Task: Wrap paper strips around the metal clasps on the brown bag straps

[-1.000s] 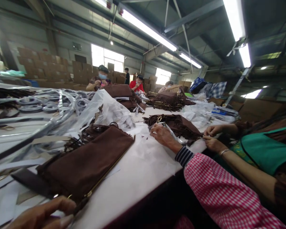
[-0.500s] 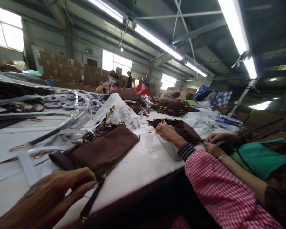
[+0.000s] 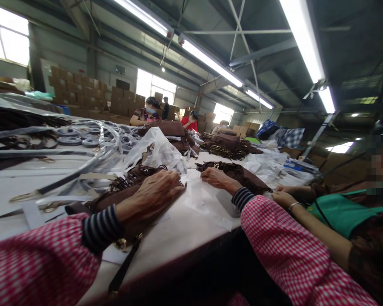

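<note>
A brown bag [image 3: 115,198] with fringe lies flat in front of me, its zipper edge towards me and a dark zipper pull hanging over the table edge. My left hand [image 3: 156,191] is laid across it, fingers curled together at its far right end; what they hold, if anything, is hidden. To the right, a second brown fringed bag [image 3: 250,178] has a gold clasp near its left end. My right hand [image 3: 221,179] is closed on that end, beside the clasp. Thin white sheets [image 3: 201,195] lie between the two bags.
At right, a co-worker's hands [image 3: 282,197] touch the second bag's near end. Plastic-wrapped straps [image 3: 67,174] and pointed metal blades [image 3: 11,212] lie left. Clear plastic [image 3: 156,146], stacked brown bags [image 3: 223,144] and white wrapping [image 3: 268,163] cover parts of the table behind.
My left hand has moved forward and right, from the near left side of the first bag onto its far end. My right hand stays at the second bag.
</note>
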`<state>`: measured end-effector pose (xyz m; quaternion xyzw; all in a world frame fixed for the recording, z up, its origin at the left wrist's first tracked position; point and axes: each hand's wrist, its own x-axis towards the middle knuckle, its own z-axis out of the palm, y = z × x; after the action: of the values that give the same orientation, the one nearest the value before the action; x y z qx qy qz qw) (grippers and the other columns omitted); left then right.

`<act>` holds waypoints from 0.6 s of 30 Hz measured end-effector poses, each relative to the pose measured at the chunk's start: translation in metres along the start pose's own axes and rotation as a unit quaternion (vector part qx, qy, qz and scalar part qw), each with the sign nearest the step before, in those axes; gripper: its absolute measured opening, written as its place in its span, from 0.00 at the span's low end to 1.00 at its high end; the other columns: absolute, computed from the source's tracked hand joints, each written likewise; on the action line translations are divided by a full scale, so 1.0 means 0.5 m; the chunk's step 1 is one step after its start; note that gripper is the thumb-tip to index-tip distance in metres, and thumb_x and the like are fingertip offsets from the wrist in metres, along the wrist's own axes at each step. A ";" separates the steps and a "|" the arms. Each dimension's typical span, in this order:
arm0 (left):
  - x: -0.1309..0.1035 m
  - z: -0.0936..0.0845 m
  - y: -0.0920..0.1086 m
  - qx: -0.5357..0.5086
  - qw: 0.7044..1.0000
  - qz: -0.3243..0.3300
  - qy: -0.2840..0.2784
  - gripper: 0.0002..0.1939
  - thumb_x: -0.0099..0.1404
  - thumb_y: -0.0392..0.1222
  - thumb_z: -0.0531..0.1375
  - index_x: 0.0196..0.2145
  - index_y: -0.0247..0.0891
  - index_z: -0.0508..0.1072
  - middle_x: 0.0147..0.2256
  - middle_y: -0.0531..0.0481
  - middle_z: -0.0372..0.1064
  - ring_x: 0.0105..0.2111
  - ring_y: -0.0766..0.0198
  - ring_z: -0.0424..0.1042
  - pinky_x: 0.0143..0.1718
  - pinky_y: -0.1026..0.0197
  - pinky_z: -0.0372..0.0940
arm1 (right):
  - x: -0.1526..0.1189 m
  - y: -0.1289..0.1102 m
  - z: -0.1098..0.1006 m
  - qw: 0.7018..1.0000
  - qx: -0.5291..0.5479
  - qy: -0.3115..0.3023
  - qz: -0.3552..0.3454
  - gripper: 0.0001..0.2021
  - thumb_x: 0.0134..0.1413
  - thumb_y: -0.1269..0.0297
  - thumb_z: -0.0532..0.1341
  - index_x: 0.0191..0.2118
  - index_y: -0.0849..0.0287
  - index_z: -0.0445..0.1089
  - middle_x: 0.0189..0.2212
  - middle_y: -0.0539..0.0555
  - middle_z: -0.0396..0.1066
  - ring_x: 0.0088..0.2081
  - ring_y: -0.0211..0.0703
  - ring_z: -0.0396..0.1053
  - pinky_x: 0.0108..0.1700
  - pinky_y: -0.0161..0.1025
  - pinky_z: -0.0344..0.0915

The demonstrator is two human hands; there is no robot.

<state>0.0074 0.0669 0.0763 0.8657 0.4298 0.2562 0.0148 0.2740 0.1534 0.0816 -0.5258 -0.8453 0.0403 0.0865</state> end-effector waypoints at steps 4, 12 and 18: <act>0.090 0.064 0.017 0.031 0.999 0.036 -0.024 0.20 0.65 0.43 0.62 0.54 0.38 0.70 0.54 0.40 0.69 0.55 0.49 0.66 0.50 0.54 0.65 | -0.008 -0.024 0.015 0.996 0.077 -0.012 -0.041 0.09 0.59 0.70 0.59 0.33 0.63 0.77 0.27 0.49 0.71 0.32 0.37 0.66 0.37 0.33 0.60; 0.175 0.131 -0.049 0.004 0.996 -0.077 -0.052 0.10 0.63 0.40 0.58 0.38 0.39 0.79 0.36 0.43 0.77 0.41 0.49 0.76 0.38 0.56 0.65 | -0.141 0.021 0.083 0.986 0.159 0.001 0.056 0.10 0.52 0.60 0.68 0.35 0.62 0.76 0.33 0.53 0.73 0.33 0.41 0.67 0.36 0.35 0.60; 0.251 0.154 -0.097 -0.024 0.981 -0.190 -0.041 0.13 0.71 0.48 0.59 0.39 0.34 0.75 0.36 0.48 0.74 0.36 0.59 0.74 0.40 0.54 0.71 | -0.204 0.030 0.183 0.973 0.188 0.022 0.129 0.02 0.46 0.69 0.67 0.29 0.60 0.74 0.33 0.51 0.72 0.35 0.40 0.69 0.36 0.34 0.60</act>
<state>0.0692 0.2070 0.0518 0.7774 0.5792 0.2231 0.1019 0.3143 0.0710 -0.0210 -0.6056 -0.7454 0.1976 0.1966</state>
